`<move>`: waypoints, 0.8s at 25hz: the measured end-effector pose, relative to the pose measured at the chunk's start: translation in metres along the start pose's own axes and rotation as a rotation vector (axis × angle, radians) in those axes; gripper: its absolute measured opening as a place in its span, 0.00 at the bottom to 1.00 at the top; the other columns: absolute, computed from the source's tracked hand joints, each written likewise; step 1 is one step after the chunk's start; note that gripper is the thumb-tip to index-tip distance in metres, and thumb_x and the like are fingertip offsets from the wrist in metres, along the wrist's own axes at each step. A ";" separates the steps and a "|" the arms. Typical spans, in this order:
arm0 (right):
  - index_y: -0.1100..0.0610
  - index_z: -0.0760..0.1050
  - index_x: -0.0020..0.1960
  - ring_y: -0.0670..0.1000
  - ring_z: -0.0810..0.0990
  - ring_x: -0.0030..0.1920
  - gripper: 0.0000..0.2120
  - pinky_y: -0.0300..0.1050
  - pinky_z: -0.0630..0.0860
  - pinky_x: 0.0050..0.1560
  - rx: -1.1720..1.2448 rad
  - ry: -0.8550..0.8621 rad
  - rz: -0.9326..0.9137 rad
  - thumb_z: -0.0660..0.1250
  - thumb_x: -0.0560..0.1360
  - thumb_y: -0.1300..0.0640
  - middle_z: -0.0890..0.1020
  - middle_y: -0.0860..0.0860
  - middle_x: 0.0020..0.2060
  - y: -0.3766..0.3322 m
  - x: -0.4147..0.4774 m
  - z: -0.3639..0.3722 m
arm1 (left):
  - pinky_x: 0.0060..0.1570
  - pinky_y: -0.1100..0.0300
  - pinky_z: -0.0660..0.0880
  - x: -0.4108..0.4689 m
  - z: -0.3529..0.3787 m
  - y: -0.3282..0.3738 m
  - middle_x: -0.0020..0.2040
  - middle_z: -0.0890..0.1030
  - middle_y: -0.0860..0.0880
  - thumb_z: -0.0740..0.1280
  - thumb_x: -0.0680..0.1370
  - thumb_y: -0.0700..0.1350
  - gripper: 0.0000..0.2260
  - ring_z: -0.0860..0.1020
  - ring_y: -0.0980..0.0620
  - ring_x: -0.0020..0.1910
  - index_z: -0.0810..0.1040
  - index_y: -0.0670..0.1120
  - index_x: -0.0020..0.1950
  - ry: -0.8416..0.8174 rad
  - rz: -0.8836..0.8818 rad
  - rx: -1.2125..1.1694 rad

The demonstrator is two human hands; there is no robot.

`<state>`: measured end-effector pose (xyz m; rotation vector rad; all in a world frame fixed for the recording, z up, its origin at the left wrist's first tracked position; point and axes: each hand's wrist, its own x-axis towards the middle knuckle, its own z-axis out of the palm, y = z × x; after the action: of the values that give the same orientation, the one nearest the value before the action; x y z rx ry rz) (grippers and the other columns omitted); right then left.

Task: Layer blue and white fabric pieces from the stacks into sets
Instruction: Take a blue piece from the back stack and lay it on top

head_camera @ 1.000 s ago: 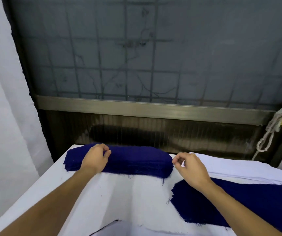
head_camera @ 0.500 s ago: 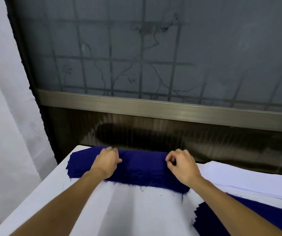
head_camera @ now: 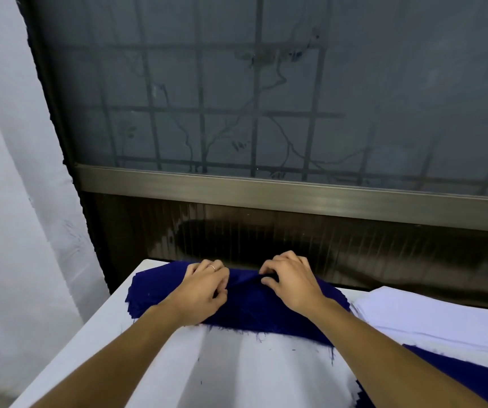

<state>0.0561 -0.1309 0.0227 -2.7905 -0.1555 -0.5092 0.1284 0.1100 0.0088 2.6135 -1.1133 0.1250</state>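
A thick stack of dark blue fabric pieces lies at the far edge of the white table. My left hand and my right hand both rest on top of this stack, close together, fingers curled and pinching the top blue piece, which wrinkles between them. A stack of white fabric pieces sits to the right of the blue stack. Another pile of blue pieces lies at the lower right, partly cut off by the frame.
A dark frosted window with a metal sill rises right behind the table's far edge. A white curtain hangs at the left. The table's left edge runs diagonally toward the lower left.
My right hand has moved left from the stack's right end toward the middle, and my left hand shifted right. Both now pinch the top blue piece. The view turned left.
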 end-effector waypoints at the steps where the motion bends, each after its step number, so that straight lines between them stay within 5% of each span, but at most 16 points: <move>1: 0.43 0.78 0.58 0.46 0.69 0.63 0.07 0.46 0.62 0.68 -0.009 0.024 -0.007 0.65 0.81 0.48 0.80 0.40 0.52 -0.001 0.001 0.000 | 0.68 0.53 0.65 0.003 -0.001 0.002 0.54 0.70 0.65 0.65 0.81 0.51 0.07 0.65 0.64 0.57 0.68 0.60 0.47 0.013 -0.021 -0.066; 4: 0.43 0.78 0.56 0.45 0.71 0.61 0.06 0.43 0.63 0.67 -0.050 0.068 -0.047 0.64 0.82 0.46 0.79 0.40 0.51 -0.004 0.000 0.003 | 0.63 0.60 0.65 0.013 -0.007 0.016 0.58 0.73 0.66 0.71 0.78 0.56 0.16 0.67 0.63 0.61 0.69 0.67 0.62 0.061 -0.051 -0.262; 8: 0.42 0.78 0.60 0.46 0.71 0.61 0.09 0.42 0.66 0.65 -0.067 0.082 -0.037 0.63 0.82 0.44 0.77 0.43 0.55 0.000 -0.005 0.001 | 0.54 0.58 0.79 0.028 -0.019 0.030 0.50 0.76 0.62 0.74 0.76 0.53 0.08 0.76 0.62 0.50 0.77 0.62 0.50 0.127 -0.049 -0.237; 12: 0.42 0.77 0.63 0.48 0.73 0.62 0.12 0.43 0.65 0.67 -0.114 0.058 0.028 0.62 0.82 0.44 0.78 0.45 0.58 0.015 -0.009 -0.003 | 0.50 0.58 0.79 0.029 -0.024 0.027 0.48 0.77 0.58 0.72 0.78 0.53 0.04 0.77 0.58 0.47 0.77 0.57 0.47 0.087 -0.077 -0.176; 20: 0.42 0.79 0.64 0.44 0.75 0.58 0.16 0.40 0.61 0.63 -0.229 0.092 0.041 0.53 0.86 0.46 0.82 0.43 0.53 0.033 -0.024 -0.016 | 0.50 0.61 0.75 0.024 -0.025 0.019 0.51 0.80 0.59 0.63 0.82 0.58 0.09 0.78 0.59 0.50 0.77 0.59 0.59 0.013 0.015 -0.004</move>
<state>0.0341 -0.1685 0.0191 -2.9766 -0.0211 -0.6835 0.1321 0.0886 0.0419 2.5977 -1.1279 0.1425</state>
